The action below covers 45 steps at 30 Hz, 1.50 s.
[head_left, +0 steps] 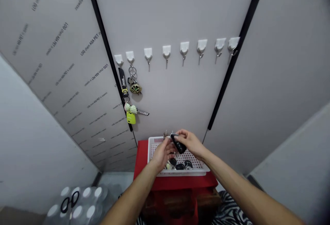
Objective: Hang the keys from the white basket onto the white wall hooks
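Holding black key fob, right hand and left hand both grasping it, above white tray at 6 o'clock. Hung: two keychains on leftmost hooks, 11 o'clock of white tray. Bare: six hooks, 12 to 1 o'clock. Several pieces lie in white tray, not yet hung.

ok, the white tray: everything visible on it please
The white tray is shallow, rectangular, plastic-looking, with a perforated floor and solid rim. It sits flat on a red stand below the wall hooks. A few dark key fobs lie inside. The left hand and the right hand, gripping a black fob, are above it; contact unclear.
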Available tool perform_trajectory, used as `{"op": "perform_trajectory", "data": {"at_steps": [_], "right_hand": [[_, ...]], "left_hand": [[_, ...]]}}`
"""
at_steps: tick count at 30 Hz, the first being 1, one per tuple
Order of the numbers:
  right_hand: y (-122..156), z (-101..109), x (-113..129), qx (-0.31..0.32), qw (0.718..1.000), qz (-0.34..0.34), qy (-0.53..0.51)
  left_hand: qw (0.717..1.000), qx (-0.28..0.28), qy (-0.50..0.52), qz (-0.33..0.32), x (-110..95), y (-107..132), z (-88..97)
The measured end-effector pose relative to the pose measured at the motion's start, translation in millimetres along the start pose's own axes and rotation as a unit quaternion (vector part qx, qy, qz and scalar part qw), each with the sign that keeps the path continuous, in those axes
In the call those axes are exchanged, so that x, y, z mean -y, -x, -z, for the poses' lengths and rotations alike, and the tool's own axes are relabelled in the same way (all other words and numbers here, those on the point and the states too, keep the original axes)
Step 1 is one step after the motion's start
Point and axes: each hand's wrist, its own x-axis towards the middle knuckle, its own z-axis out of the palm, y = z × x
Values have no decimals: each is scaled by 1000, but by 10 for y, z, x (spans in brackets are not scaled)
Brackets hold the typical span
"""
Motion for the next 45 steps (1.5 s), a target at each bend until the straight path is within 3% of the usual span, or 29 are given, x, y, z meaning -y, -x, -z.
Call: {"op": "perform_trajectory", "data": {"at_steps": [6,10,17,23,28,31,34,38,41,45], "right_hand": [[77,-95,-147,70,995,7,72],[80,-136,-109,66,994,19,87],[-127,-273,-88,-33,999,-18,10],[-229,-298,47,-12,989,92,117],[-388,-386,536,-10,966,138,217],[-513,-455,951,-4,959,181,218],[-620,-492,1348,20,953,231,195],[-729,-520,1699,-45,945,261,190],[-788,-540,1811,-74,937,282,192],[-863,-544,1858,-135,933,286,170]], "left_hand": [[985,-110,87,-101,-182,-63,126],[987,-87,60,-120,-215,-46,134],[992,-46,-18,-113,-122,-37,71],[988,-43,-7,-146,-191,5,101],[970,-75,-36,-229,-562,7,-18],[956,-89,-47,-275,-917,10,-95],[947,-64,-66,-307,-1284,34,-152],[937,-45,-150,-312,-1674,41,-203],[900,-81,-268,-336,-1863,41,-229],[810,-188,-409,-375,-1987,69,-284]]}}
